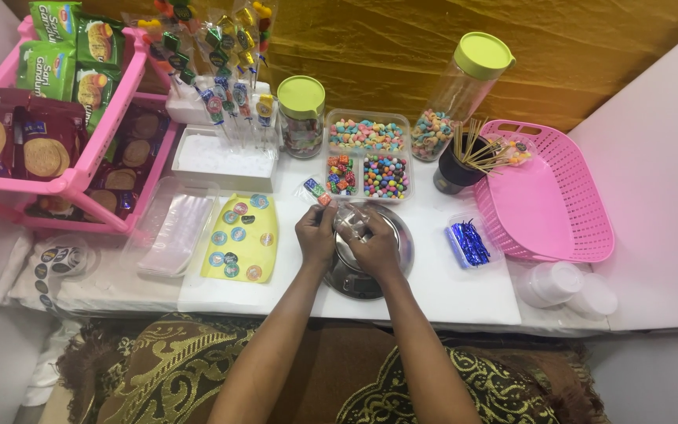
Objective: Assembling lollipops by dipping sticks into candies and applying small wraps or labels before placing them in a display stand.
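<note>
Working above a round metal dish [390, 259] on the white tabletop [464, 294], the two hands meet over a small clear plastic bag [352, 222]. The left hand [315, 234] pinches the bag's left edge between thumb and fingertips; the right hand [376, 243] is closed on the bag's right side, so both hands grasp the same bag directly over the dish. Whether the bag already holds sweets cannot be told.

Just beyond the grip lies a small packet of coloured candies [315, 189], and beyond that a divided clear tray of mixed candies [368, 153]. Left of the grip lies a yellow sticker sheet [241, 238]; right of it, a clear box of blue twist ties [471, 243].

Risk, as a judgement: the film is thin and slick, so an uneven pinch could let one edge slip and spill any contents into the dish or onto the tabletop. A forward reach could also knock the candy packet.
</note>
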